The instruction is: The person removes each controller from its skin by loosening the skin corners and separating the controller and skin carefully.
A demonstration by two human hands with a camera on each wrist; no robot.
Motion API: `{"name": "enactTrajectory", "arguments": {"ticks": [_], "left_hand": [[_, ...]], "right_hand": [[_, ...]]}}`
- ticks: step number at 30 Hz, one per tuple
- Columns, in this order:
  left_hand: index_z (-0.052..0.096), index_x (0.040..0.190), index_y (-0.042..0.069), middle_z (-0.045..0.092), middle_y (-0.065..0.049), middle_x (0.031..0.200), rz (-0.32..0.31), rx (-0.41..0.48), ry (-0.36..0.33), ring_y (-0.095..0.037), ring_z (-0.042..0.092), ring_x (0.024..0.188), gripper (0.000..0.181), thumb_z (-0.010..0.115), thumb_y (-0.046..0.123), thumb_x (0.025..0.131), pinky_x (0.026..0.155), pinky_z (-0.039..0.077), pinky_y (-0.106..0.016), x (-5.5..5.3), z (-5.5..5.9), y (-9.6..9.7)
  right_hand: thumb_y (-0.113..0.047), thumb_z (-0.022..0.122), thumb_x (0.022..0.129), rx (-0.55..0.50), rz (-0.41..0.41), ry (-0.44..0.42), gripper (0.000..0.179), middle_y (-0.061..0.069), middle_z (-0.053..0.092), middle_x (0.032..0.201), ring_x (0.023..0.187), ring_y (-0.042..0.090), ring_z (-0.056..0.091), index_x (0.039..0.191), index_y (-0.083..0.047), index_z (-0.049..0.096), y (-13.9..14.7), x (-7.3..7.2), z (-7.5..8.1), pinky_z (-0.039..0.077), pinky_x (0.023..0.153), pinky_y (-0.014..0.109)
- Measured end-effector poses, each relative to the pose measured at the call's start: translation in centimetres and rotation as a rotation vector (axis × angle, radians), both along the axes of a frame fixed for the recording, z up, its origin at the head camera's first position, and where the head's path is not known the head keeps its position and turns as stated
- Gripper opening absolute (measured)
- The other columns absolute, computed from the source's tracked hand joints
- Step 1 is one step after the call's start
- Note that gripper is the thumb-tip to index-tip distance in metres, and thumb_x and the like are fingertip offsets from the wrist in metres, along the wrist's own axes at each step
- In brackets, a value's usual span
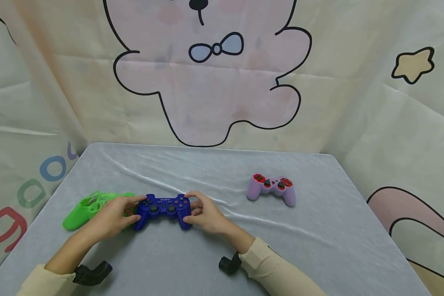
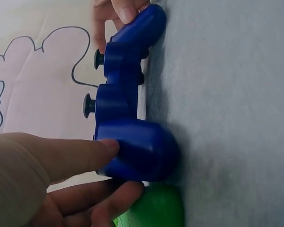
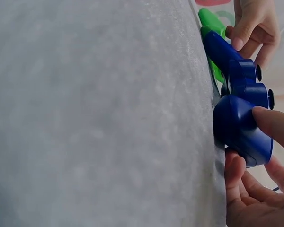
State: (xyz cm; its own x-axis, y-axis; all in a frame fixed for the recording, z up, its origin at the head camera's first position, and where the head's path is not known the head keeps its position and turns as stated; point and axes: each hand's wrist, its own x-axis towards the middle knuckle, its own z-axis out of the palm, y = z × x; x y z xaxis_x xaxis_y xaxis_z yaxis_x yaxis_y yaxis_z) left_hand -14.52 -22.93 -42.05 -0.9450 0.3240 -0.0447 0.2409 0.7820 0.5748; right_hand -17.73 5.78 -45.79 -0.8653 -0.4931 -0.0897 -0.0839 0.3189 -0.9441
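Note:
A blue game controller (image 1: 163, 209) with two dark thumbsticks lies flat on or close over the cloth, its face up. My left hand (image 1: 112, 216) grips its left end, thumb on the handle and fingers at the outer and far side. At the opposite end my right hand (image 1: 208, 213) holds the right handle between thumb and fingers. In the left wrist view the blue handle (image 2: 137, 151) is near the cloth, beside a green piece. That piece is a bright green controller-shaped cover (image 1: 82, 211) with openings, partly hidden behind my left hand.
To the right and farther back lies a purple game controller (image 1: 271, 190) with red around its buttons. Grey plush cloth covers the table (image 1: 318, 246). Printed fabric (image 1: 214, 102) hangs behind and along both sides. A black wrist-worn device (image 1: 92, 274) sits at each cuff.

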Motion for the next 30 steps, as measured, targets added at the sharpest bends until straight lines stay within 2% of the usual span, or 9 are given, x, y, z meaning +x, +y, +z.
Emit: {"name": "enactTrajectory", "arguments": {"ticks": [4,7,12,17,22,27,30], "left_hand": [[0.06,0.137,-0.002,0.065,-0.032,0.127,-0.014,0.027,-0.003,-0.037,0.071,0.102,0.054,0.078,0.009,0.086,0.077,0.059,-0.043,-0.1,-0.2,-0.3],[0.059,0.137,-0.002,0.064,-0.033,0.126,-0.023,0.06,-0.017,-0.038,0.071,0.104,0.055,0.078,0.01,0.087,0.077,0.059,-0.04,-0.3,-0.4,-0.6],[0.059,0.138,-0.001,0.064,-0.033,0.127,-0.033,0.107,-0.037,-0.03,0.072,0.099,0.056,0.078,0.014,0.088,0.069,0.056,-0.028,-0.5,-0.7,-1.0],[0.059,0.139,0.0,0.064,-0.032,0.128,-0.041,0.119,-0.042,-0.029,0.073,0.098,0.053,0.074,0.018,0.092,0.069,0.055,-0.027,-0.4,-0.7,-1.2],[0.057,0.139,-0.002,0.062,-0.028,0.136,-0.05,0.15,-0.073,-0.036,0.07,0.111,0.048,0.065,0.024,0.099,0.079,0.059,-0.033,-0.3,-0.4,-1.2],[0.057,0.138,-0.005,0.064,-0.028,0.133,-0.022,0.191,-0.112,-0.03,0.073,0.105,0.046,0.059,0.025,0.103,0.079,0.059,-0.031,-0.1,0.1,-1.7],[0.058,0.138,-0.003,0.068,-0.024,0.128,-0.007,0.165,-0.08,-0.028,0.073,0.103,0.044,0.058,0.026,0.104,0.078,0.058,-0.031,0.0,0.3,-1.9]], "right_hand": [[0.002,0.076,0.086,-0.004,0.017,0.014,0.059,0.023,0.069,0.117,0.084,0.01,0.061,0.14,-0.009,0.052,0.1,-0.1,-0.2,0.051,0.072,0.017],[0.002,0.076,0.087,-0.007,0.03,0.024,0.059,0.023,0.069,0.117,0.083,0.01,0.061,0.14,-0.009,0.051,0.1,-0.2,-0.3,0.05,0.072,0.017],[0.004,0.075,0.086,-0.01,0.038,0.028,0.06,0.024,0.069,0.117,0.082,0.01,0.06,0.139,-0.008,0.051,0.3,-0.3,-0.4,0.049,0.071,0.017],[0.003,0.075,0.087,0.0,0.051,0.018,0.06,0.024,0.069,0.119,0.084,0.01,0.061,0.14,-0.009,0.05,0.3,-0.2,-0.5,0.049,0.071,0.017],[0.001,0.072,0.09,0.006,0.057,-0.006,0.057,0.024,0.067,0.125,0.094,0.017,0.066,0.141,-0.011,0.05,0.5,-0.3,-0.2,0.053,0.077,0.022],[-0.007,0.069,0.095,0.023,0.077,-0.015,0.051,0.023,0.064,0.13,0.103,0.025,0.071,0.143,-0.012,0.052,0.9,-0.3,0.3,0.055,0.078,0.026],[-0.01,0.066,0.098,0.009,0.103,-0.021,0.049,0.024,0.062,0.13,0.101,0.024,0.071,0.144,-0.009,0.051,1.2,-0.3,0.5,0.052,0.074,0.025]]}}
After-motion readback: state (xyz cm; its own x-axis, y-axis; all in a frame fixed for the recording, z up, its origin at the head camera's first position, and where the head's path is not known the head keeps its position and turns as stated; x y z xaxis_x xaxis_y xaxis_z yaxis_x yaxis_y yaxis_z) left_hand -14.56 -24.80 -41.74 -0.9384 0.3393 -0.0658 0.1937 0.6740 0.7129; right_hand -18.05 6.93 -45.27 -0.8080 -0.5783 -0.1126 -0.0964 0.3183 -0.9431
